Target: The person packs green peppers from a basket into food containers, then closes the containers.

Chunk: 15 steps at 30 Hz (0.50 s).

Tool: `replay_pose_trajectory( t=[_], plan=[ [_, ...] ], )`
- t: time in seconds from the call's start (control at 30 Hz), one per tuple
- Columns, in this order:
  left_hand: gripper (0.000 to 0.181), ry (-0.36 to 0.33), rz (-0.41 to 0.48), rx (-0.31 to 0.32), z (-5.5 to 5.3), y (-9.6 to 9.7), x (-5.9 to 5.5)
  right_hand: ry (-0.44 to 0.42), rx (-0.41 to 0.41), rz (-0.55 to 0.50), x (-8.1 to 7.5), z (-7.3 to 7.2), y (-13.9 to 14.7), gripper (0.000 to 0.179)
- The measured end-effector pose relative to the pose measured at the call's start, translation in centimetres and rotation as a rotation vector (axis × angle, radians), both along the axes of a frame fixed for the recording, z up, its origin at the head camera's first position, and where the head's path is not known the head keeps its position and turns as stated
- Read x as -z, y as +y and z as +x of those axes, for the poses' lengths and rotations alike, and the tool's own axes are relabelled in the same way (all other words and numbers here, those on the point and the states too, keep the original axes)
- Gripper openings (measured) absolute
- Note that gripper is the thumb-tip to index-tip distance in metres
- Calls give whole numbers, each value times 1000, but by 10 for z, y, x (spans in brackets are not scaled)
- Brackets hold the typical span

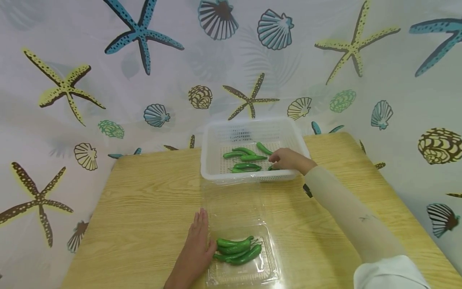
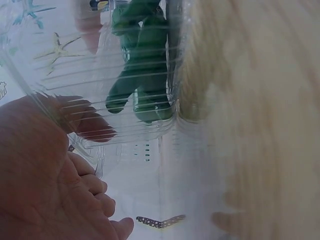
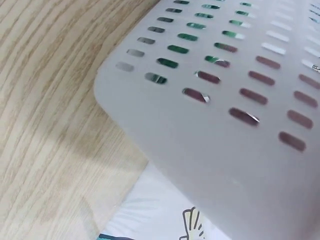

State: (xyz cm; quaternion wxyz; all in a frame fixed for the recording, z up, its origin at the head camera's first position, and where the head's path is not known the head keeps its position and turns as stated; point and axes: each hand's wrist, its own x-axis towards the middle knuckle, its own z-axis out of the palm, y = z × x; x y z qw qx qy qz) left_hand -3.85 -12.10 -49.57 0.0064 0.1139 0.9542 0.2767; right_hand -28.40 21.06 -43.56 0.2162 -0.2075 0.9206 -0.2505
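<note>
My left hand (image 1: 196,245) lies along the left edge of a clear plastic clamshell box (image 1: 249,277), its fingers extended and its thumb over the rim. Several green chili peppers (image 1: 238,249) lie together in the box; the left wrist view shows peppers (image 2: 145,75) through its ribbed wall. Inside a white perforated basket (image 1: 207,160), my right hand (image 1: 288,159) reaches down at the right side, above a partly covered green pepper (image 1: 273,168). The basket wall (image 3: 165,125) hides most of that hand in the right wrist view, so its grasp is unclear.
More green peppers (image 1: 249,165) are spread over the basket's floor. The box's transparent lid (image 1: 232,202) lies folded back toward the basket. Everything stands on a wood-grain table (image 1: 151,208), with a curtain (image 1: 173,72) of starfish and shells behind.
</note>
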Motion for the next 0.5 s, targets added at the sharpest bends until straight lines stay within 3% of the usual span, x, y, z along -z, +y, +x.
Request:
replay_pose_trajectory(
  t=[0.5],
  plan=[
    [81, 32, -11, 5, -1, -1, 2, -20, 1, 51, 12, -11, 3, 30]
  ],
)
